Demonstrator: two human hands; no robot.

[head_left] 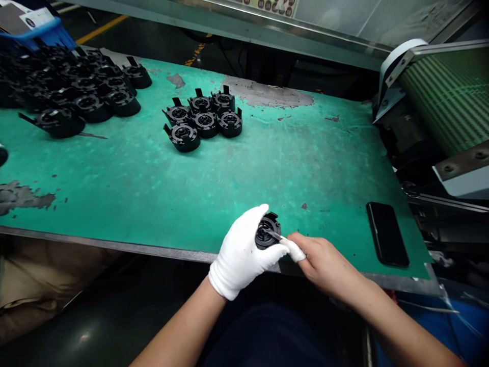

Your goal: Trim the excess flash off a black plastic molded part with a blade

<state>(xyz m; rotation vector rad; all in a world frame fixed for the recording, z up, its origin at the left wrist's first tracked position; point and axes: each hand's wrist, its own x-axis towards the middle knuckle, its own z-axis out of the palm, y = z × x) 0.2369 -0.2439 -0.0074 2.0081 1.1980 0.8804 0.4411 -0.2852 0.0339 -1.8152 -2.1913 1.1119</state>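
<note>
Left hand: here it is, in a white knit glove point(239, 250), fingers and thumb curled partway closed, gripping the rim of the held part.
Held part: a round black plastic piece point(263, 236) with a short tab, right of the six-piece cluster and nearer the wearer, at the tabletop's front edge.
Right hand: bare skin point(324, 261) mostly, fingers closed around a slim tool with a metal tip point(276, 235); white covering shows at the front, and whether it wraps a finger or the handle, I cannot tell.
Tool tip: right over the middle of that held part; actual contact is too small to call.
Six-piece cluster: our landmark, matching black round plastic parts point(205, 121), packed close, tabs up, on the worn green tabletop point(298, 163).
Big group: many more black parts point(89, 104), left of the cluster.
Phone: black, rectangular, glossy point(387, 234), well right of the cluster and nearer the wearer.
Conveyor: green ribbed belt point(451, 92), far right of the cluster.
</note>
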